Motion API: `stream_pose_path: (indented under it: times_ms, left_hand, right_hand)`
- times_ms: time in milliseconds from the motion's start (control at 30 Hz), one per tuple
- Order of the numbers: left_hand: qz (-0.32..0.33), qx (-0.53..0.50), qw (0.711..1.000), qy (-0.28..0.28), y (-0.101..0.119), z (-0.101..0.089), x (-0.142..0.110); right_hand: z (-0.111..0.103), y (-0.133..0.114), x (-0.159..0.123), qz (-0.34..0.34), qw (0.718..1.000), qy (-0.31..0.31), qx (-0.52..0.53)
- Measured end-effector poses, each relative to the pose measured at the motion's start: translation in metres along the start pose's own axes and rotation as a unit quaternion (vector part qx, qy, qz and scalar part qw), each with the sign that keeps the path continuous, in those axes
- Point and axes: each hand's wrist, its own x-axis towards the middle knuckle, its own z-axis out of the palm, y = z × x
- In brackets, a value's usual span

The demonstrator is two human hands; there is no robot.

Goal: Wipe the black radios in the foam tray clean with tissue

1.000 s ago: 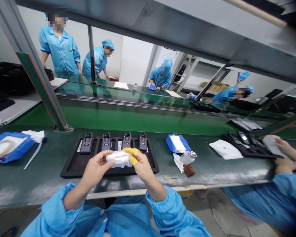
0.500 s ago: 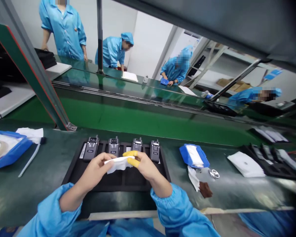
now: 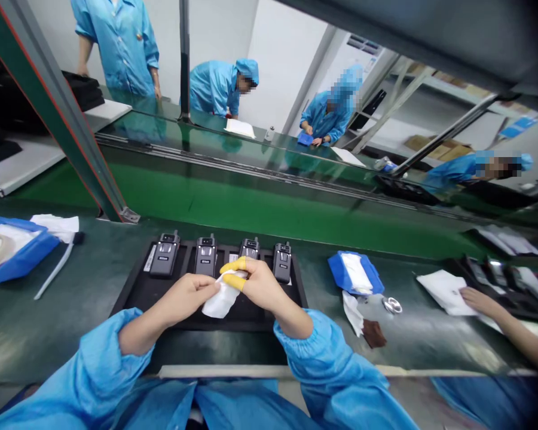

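A crumpled white wipe (image 3: 221, 298) is pinched between both hands above the black foam tray. My left hand (image 3: 186, 298) grips its left edge with thumb and fingers. On its upper right, my right hand (image 3: 260, 285) closes on it, with yellow finger cots on two digits. Behind the hands, several black two-way radios (image 3: 164, 255) lie in the back slots of the black tray (image 3: 179, 319). My right hand partly covers the third radio (image 3: 250, 246) from the left. The part of the wipe inside my fingers is hidden.
A blue bin (image 3: 355, 272) of white wipes, a metal ring (image 3: 392, 305) and a brown cloth (image 3: 374, 333) lie right. Left are another blue bin (image 3: 40, 254) and a brush (image 3: 56, 272). A co-worker's hand (image 3: 479, 300) touches a white stack (image 3: 443, 289); a slanted post (image 3: 78, 128) rises left.
The wipe was stretched sideways between my hands; now it hangs down, bunched, with my hands closer together. A co-worker's arm has come in at the right onto the white stack.
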Motion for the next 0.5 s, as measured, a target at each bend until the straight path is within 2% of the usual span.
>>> stream_pose_path:
  times_ms: [100,200,300,433,500]
  left_hand:
    - [-0.018,-0.023,1.000,-0.007,-0.007,0.013,-0.003]
    - [-0.042,-0.056,0.997,-0.007,-0.014,0.023,-0.006]
    - [-0.076,-0.105,0.991,0.014,-0.021,0.031,-0.009]
    - [-0.115,-0.198,0.973,0.031,-0.025,0.035,-0.015]
    - [-0.122,-0.237,0.963,0.033,-0.025,0.036,-0.019]
  right_hand:
    - [-0.002,0.000,-0.014,-0.014,0.998,0.040,-0.056]
    - [0.000,0.002,-0.028,-0.031,0.996,0.058,-0.066]
    - [0.005,0.008,-0.044,-0.105,0.986,0.080,-0.106]
    - [0.019,0.023,-0.068,-0.248,0.933,0.112,-0.236]
    - [0.025,0.031,-0.078,-0.284,0.909,0.121,-0.279]
